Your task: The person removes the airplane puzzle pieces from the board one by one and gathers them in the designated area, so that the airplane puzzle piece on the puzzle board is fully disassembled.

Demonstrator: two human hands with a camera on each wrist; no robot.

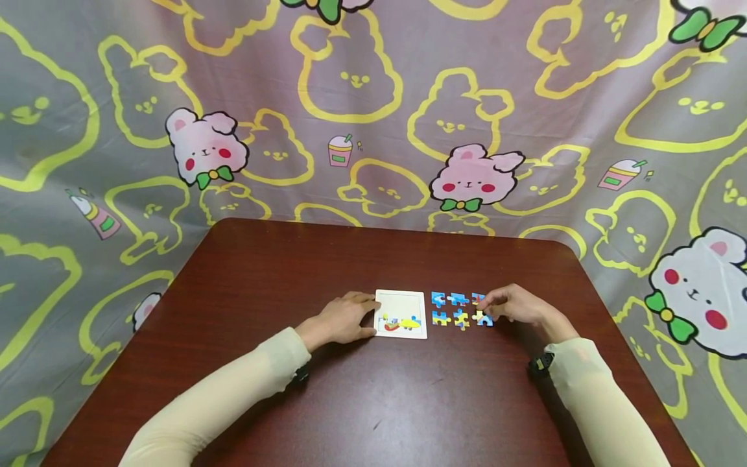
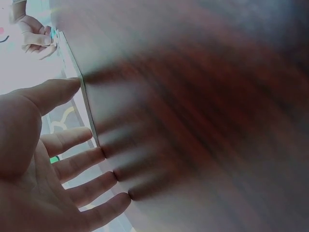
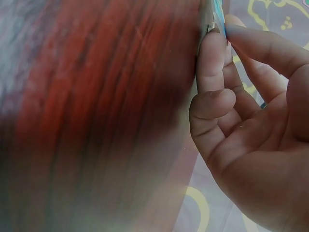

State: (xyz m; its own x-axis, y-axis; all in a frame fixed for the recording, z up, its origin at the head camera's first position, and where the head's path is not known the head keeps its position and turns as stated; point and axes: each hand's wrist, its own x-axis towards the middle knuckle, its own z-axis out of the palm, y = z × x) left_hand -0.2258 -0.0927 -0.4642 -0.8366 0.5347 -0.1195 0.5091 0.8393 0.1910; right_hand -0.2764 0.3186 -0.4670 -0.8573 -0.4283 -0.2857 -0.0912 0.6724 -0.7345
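Note:
A square white puzzle board [image 1: 403, 306] lies on the table, with a picture strip of colourful fitted pieces [image 1: 399, 323] along its near side. My left hand [image 1: 345, 318] rests at the board's left edge; in the left wrist view its thumb and fingers [image 2: 63, 144] are spread and touch that edge. To the board's right, loose jigsaw pieces [image 1: 458, 299] lie in two rows. At the right end of these rows my right hand [image 1: 518, 305] pinches a jigsaw piece [image 3: 219, 19] between thumb and fingertips, its other fingers curled. The fingers partly hide that piece.
The dark red-brown table [image 1: 373, 389] has a glossy surface. A patterned curtain [image 1: 356, 97] with cartoon bears hangs behind and along both sides of it. A dark wrist device [image 1: 541, 363] sits below my right hand.

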